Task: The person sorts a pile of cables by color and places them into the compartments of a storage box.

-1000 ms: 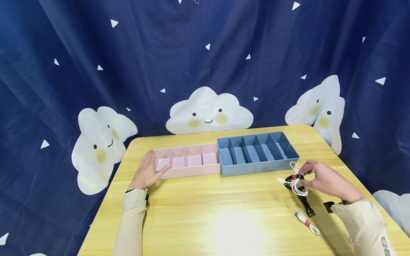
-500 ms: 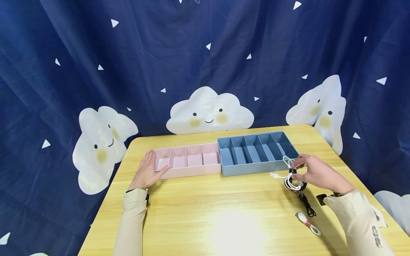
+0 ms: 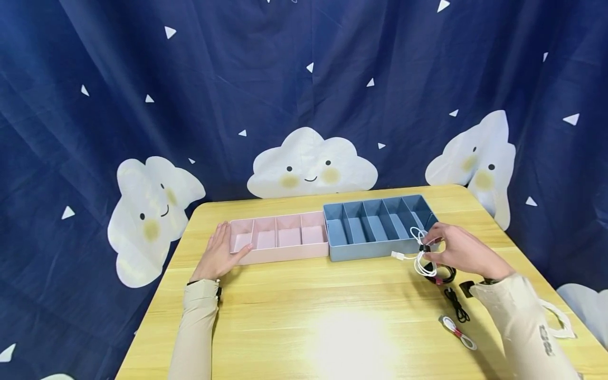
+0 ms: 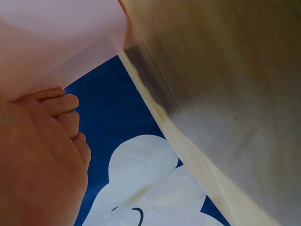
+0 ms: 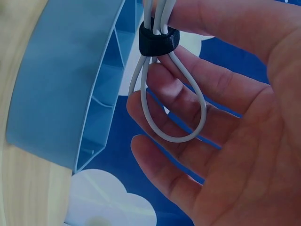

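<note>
My right hand (image 3: 453, 250) pinches a coiled white USB cable (image 3: 427, 267) bound by a black strap (image 5: 159, 42). The bundle hangs in front of the right end of the blue divided box (image 3: 370, 249), its plug pointing left. In the right wrist view the cable's loop dangles before my fingers, beside the box's wall. At the left end of the pink divided box (image 3: 280, 255), my left hand (image 3: 216, 258) rests with extended fingers along its end and the thumb at its front wall. The left wrist view shows part of that hand touching the pink wall.
Below my right hand lie a black cable coil with a red tie (image 3: 446, 275), a folded black cable (image 3: 457, 305) and a white cable with a red tie (image 3: 457, 332). A white curved item (image 3: 560, 319) lies partly behind the right sleeve. A cloud-patterned curtain (image 3: 304, 79) hangs behind the table.
My right hand has moved left with the white USB cable, to the front of the blue box's right end. The left hand stays on the pink box.
</note>
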### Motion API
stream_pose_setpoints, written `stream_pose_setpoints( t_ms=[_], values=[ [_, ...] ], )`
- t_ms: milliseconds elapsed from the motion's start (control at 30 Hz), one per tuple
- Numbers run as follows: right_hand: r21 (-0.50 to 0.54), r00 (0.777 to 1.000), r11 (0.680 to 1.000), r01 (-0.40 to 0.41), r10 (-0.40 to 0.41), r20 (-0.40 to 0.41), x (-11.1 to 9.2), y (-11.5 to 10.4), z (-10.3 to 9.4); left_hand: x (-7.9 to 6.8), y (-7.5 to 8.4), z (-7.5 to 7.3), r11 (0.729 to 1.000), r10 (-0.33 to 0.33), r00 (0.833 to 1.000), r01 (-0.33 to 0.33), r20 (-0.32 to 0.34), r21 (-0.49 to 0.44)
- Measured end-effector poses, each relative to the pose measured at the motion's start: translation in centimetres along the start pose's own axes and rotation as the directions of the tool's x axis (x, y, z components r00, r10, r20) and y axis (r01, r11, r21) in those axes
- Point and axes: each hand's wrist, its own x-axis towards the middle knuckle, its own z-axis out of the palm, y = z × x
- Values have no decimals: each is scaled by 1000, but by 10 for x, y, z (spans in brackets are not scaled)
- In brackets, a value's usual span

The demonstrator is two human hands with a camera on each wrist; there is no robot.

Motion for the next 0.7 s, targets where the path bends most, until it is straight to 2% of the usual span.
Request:
stream_pose_setpoints(
  t_ms=[400, 567, 700],
  values=[
    [5, 1000, 1000, 25, -25, 7, 13, -9, 0, -2, 1, -1, 1000, 3, 1000, -3, -4, -6],
    [-11, 998, 998, 58, -58, -26, 22, -12, 1, -2, 2, -2, 1000, 4, 1000, -4, -4, -8],
    [-11, 998, 998, 55, -55, -18, 28, -15, 1, -2, 3, -2, 1000, 4, 1000, -4, -4, -8]
  ],
)
